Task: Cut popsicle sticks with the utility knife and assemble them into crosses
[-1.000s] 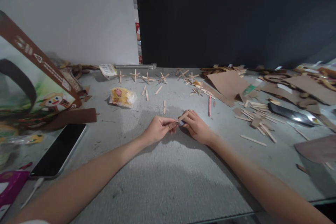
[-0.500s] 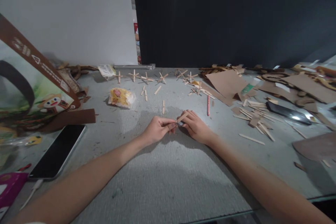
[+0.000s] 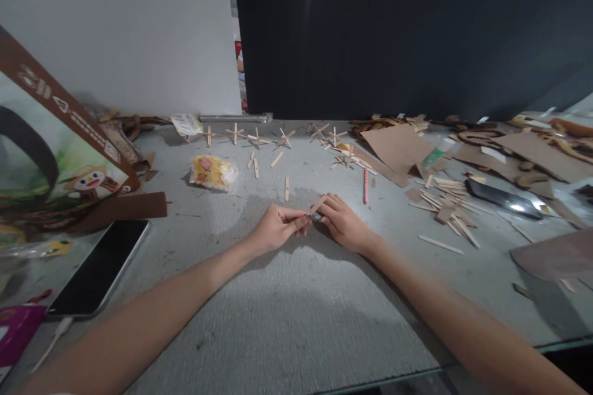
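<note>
My left hand (image 3: 274,226) and my right hand (image 3: 343,221) meet above the middle of the table. Between them, a short flat wooden craft stick (image 3: 317,204) slants up to the right. The fingertips of my left hand are pinched at its lower end. Curled fingers of my right hand hold the stick from the other side. Under the stick shows a small greyish piece (image 3: 317,216), too small to name. Beyond my hands lies a loose craft stick (image 3: 287,189) with a dark spot.
Several crossed-stick pieces (image 3: 285,137) stand along the back. A yellow packet (image 3: 212,173) and a phone (image 3: 99,268) lie left. To the right are a red-patterned stick (image 3: 365,185), a pile of craft sticks (image 3: 456,213), cardboard (image 3: 398,145) and a black object (image 3: 503,199).
The whole view has shifted very slightly. Both hands stay together on the stick, with hardly any visible movement.
</note>
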### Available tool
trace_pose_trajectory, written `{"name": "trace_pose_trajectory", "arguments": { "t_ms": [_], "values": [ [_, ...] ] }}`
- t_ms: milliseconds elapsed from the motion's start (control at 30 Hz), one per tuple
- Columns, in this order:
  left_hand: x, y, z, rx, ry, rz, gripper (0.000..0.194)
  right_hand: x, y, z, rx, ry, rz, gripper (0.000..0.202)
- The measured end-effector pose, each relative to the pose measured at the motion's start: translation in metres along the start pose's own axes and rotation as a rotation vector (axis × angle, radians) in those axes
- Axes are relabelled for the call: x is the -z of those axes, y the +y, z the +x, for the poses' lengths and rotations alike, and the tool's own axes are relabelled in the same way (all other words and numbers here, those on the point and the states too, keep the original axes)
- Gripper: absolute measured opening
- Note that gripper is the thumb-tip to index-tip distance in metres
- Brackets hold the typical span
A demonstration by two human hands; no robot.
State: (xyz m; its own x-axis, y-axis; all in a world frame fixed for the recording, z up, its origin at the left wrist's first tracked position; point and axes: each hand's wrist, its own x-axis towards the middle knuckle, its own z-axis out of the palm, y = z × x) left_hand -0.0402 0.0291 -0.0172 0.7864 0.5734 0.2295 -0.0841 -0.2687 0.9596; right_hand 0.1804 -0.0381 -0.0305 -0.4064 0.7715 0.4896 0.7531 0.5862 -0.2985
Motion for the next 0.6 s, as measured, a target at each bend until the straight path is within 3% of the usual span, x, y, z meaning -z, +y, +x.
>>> {"name": "trace_pose_trajectory", "arguments": {
  "t_ms": [600],
  "values": [
    [-0.0006, 0.0013, -0.0015, 0.046, -0.043, 0.101, 0.051, 0.0027, -0.0047, 0.001, 0.025, -0.029, -0.015, 0.044]
  ]
}}
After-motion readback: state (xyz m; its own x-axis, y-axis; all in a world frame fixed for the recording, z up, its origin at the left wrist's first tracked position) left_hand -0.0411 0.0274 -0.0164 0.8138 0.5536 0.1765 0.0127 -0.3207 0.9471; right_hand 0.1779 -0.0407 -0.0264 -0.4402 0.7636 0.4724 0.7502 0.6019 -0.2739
